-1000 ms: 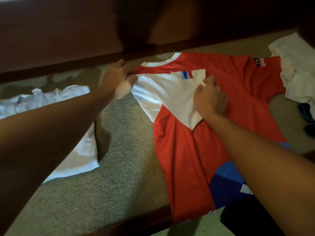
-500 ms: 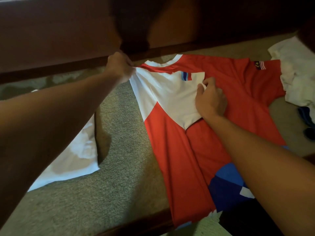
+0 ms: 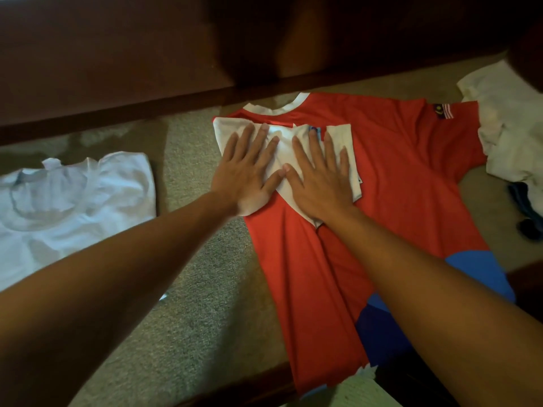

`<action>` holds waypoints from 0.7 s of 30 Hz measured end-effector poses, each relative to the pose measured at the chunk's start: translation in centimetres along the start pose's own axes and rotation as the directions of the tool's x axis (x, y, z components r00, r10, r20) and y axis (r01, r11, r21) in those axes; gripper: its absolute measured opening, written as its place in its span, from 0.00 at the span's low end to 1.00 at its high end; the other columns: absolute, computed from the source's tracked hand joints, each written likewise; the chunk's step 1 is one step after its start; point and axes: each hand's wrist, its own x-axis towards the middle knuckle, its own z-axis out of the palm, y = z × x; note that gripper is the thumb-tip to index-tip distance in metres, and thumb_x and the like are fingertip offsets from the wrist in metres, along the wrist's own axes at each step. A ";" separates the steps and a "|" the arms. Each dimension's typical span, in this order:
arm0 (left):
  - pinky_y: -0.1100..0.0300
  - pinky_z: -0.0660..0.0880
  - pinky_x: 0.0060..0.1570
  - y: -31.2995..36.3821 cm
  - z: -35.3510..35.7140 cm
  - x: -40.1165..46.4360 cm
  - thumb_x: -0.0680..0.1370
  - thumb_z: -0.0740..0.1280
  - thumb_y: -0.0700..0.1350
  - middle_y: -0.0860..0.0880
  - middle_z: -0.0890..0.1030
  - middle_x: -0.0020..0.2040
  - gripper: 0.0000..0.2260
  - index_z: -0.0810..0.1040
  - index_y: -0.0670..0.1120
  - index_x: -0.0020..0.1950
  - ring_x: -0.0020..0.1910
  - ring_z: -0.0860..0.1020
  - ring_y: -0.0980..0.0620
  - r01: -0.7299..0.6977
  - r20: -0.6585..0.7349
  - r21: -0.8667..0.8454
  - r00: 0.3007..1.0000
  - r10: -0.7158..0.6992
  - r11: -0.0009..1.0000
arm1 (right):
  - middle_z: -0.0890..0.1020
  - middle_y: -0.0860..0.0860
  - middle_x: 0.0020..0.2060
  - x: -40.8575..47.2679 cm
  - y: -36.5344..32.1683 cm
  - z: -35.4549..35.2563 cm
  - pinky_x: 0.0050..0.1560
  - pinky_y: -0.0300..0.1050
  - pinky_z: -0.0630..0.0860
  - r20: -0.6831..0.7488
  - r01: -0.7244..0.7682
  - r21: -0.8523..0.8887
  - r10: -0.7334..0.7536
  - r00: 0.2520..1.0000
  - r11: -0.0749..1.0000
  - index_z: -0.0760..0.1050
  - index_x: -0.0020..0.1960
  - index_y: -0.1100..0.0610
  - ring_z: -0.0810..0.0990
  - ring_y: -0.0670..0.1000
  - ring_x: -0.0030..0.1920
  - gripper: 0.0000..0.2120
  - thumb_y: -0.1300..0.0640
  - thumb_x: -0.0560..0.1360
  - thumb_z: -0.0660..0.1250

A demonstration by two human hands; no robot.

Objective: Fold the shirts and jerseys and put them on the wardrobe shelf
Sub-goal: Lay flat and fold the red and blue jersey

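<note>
Red jersey (image 3: 390, 177) lies spread flat on grey-green carpet (image 3: 188, 304), collar toward dark wood furniture (image 3: 102, 69) at top. Its white sleeve (image 3: 282, 160) is folded in over the chest. Both hands press flat on that fold, side by side, thumbs nearly touching. L hand (image 3: 249, 168): fingers spread wide, palm down, gripping nothing, heel at sleeve's left edge. R hand (image 3: 317, 177): same, fully splayed, palm down, nothing grasped, fingertips near a small blue mark on the sleeve. Blue panels at jersey hem, lower right, partly behind R forearm. Flag patch (image 3: 443, 111) on the other sleeve, far right. White shirt (image 3: 73, 198) lies flat on carpet to the left, well apart from jersey. Crumpled white clothes (image 3: 511, 133) at right edge, touching jersey's right sleeve.
</note>
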 end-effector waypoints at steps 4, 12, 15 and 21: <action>0.41 0.43 0.78 0.5 -0.8 0.1 0.80 0.42 0.69 0.44 0.45 0.83 0.35 0.46 0.53 0.83 0.81 0.40 0.38 0.049 0.068 0.054 0.996 -0.052 0.997 | 0.48 0.52 0.83 -0.4 1.0 -1.5 0.79 0.60 0.41 -0.072 -0.048 0.147 0.059 0.996 0.988 0.49 0.83 0.47 0.41 0.55 0.82 0.30 0.38 0.84 0.46; 0.46 0.73 0.50 7.4 -4.1 6.5 0.77 0.64 0.46 0.38 0.80 0.53 0.13 0.81 0.41 0.57 0.53 0.77 0.35 -0.109 -0.174 -0.045 0.980 0.100 0.993 | 0.76 0.60 0.63 -2.6 14.5 -6.3 0.65 0.56 0.69 -0.158 -0.584 0.439 0.699 0.698 0.682 0.77 0.65 0.56 0.74 0.63 0.65 0.17 0.54 0.78 0.65; 0.49 0.74 0.39 12.8 -4.4 10.4 0.76 0.65 0.40 0.39 0.79 0.46 0.07 0.81 0.39 0.49 0.44 0.78 0.36 -0.214 -0.144 -0.117 0.970 0.196 0.970 | 0.80 0.64 0.59 -2.3 19.0 -7.6 0.63 0.55 0.73 -0.080 -0.617 0.519 0.752 0.655 0.592 0.80 0.60 0.62 0.78 0.64 0.61 0.14 0.57 0.77 0.66; 0.44 0.78 0.46 22.3 -2.7 19.9 0.78 0.62 0.43 0.41 0.80 0.53 0.08 0.79 0.44 0.52 0.51 0.80 0.36 -0.200 -0.062 -0.182 0.979 0.192 0.963 | 0.75 0.61 0.61 -1.7 26.2 -8.5 0.54 0.53 0.74 -0.091 -0.675 0.231 0.707 0.702 0.700 0.76 0.63 0.62 0.77 0.63 0.60 0.17 0.51 0.83 0.61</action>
